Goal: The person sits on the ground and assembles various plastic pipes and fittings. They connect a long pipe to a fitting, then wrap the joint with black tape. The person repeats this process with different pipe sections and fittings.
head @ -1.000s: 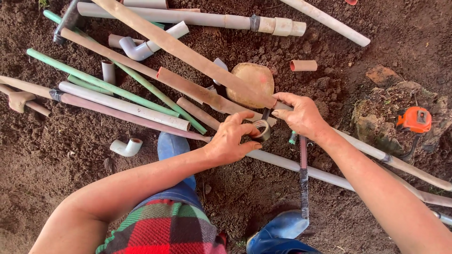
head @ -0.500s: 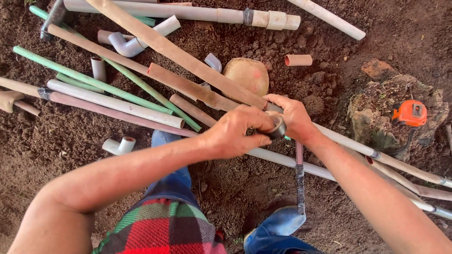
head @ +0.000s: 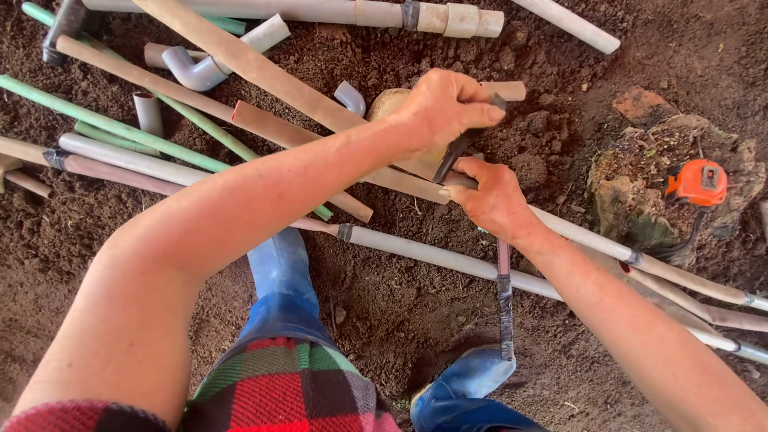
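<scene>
Head view, looking down onto a dirt floor [head: 384, 320] strewn with pipes. The left hand [head: 444, 108] is closing its grip around a dark strip [head: 462, 148], apparently tape, which is running taut from the fingers down toward the right hand [head: 492, 200]. The right hand is lying with its grip closed on a long grey pipe [head: 424, 250] at the point where the strip meets it; whether the strip is already wrapped around the pipe there cannot be told. This pipe is crossing the floor diagonally from the left edge to the lower right, bearing a dark band just left of the hands. A tan stone [head: 390, 102] is sitting just behind the left hand, partly hidden by it. Green pipes [head: 112, 128], a long brown pipe [head: 264, 76] and a white elbow fitting [head: 212, 64] are lying at upper left, overlapping. An orange tape measure [head: 698, 182] is resting on a mossy stump [head: 632, 188] at right. 2 blue boots [head: 280, 276] are standing below the pipe, and a narrow dark strap [head: 505, 300] is hanging down from it near the right wrist.
</scene>
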